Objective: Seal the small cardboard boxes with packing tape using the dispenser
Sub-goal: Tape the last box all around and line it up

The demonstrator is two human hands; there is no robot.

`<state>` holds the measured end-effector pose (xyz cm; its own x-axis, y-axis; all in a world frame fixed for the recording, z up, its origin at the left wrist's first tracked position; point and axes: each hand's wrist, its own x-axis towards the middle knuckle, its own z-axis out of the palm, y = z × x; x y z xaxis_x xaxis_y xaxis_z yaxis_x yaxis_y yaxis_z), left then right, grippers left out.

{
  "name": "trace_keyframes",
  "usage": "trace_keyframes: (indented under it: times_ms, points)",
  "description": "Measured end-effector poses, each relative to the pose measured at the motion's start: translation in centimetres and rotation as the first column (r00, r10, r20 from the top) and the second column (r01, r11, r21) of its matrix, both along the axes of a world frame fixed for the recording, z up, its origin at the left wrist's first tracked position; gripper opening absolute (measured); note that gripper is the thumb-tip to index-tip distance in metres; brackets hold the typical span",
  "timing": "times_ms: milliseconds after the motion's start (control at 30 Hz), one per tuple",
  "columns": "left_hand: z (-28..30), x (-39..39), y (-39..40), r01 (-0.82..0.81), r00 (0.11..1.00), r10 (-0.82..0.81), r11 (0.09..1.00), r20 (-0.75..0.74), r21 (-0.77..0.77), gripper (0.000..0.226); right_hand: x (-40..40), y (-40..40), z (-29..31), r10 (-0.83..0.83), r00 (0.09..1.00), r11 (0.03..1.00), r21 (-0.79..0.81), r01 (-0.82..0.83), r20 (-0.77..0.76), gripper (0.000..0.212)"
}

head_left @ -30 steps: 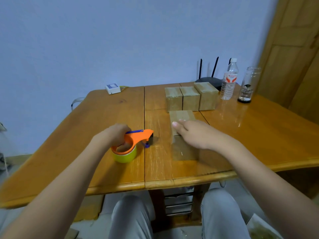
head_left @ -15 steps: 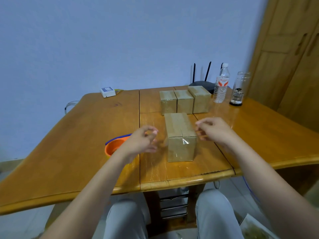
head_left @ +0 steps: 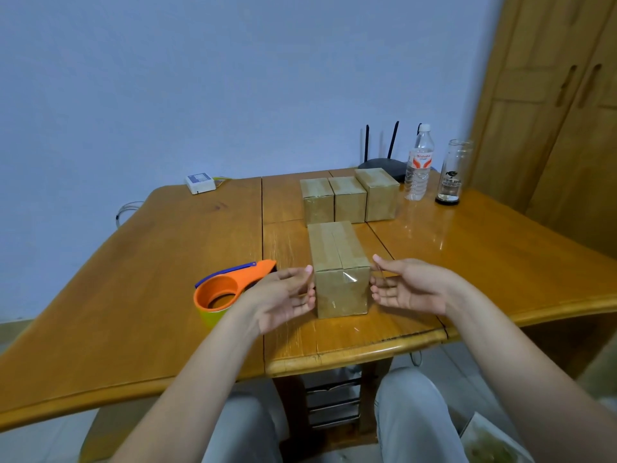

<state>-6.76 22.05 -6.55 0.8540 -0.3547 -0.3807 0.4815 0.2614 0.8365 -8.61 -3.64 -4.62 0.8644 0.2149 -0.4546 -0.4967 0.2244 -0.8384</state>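
A small cardboard box (head_left: 337, 262) stands near the front of the wooden table (head_left: 167, 295), with clear tape running along its top seam and down its near face. My left hand (head_left: 283, 297) is at the box's left side and my right hand (head_left: 409, 287) at its right side, both with fingers straight and palms turned inward. Whether the fingertips touch the box is unclear. The orange tape dispenser (head_left: 230, 289), with a yellow-green roll, lies on the table just left of my left hand. Three more taped boxes (head_left: 349, 200) stand in a row behind.
A water bottle (head_left: 419, 165), a glass jar (head_left: 452, 173) and a black router (head_left: 384, 163) stand at the back right. A small white device (head_left: 199, 182) lies at the back left. A wooden door is on the right. My knees show below the table edge.
My left hand let go of the dispenser and came over to the box's left side. My right hand left the top of the box and now flanks its right side.
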Motion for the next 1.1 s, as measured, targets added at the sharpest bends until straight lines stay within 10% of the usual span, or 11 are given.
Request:
trace_keyframes:
  times_ms: [667,1100]
  points:
    - [-2.6,-0.9,-0.2,-0.206,0.977,0.204,0.978,-0.060,-0.032,0.022,0.3,-0.2,-2.4,-0.101,0.993,0.986,0.127,0.108,-0.061,0.014]
    - [-1.7,-0.9,-2.1,-0.143,0.987,0.140,0.989,0.077,0.028,0.036,0.6,0.2,-3.3,-0.087,0.996,0.994,-0.064,0.086,-0.008,0.053]
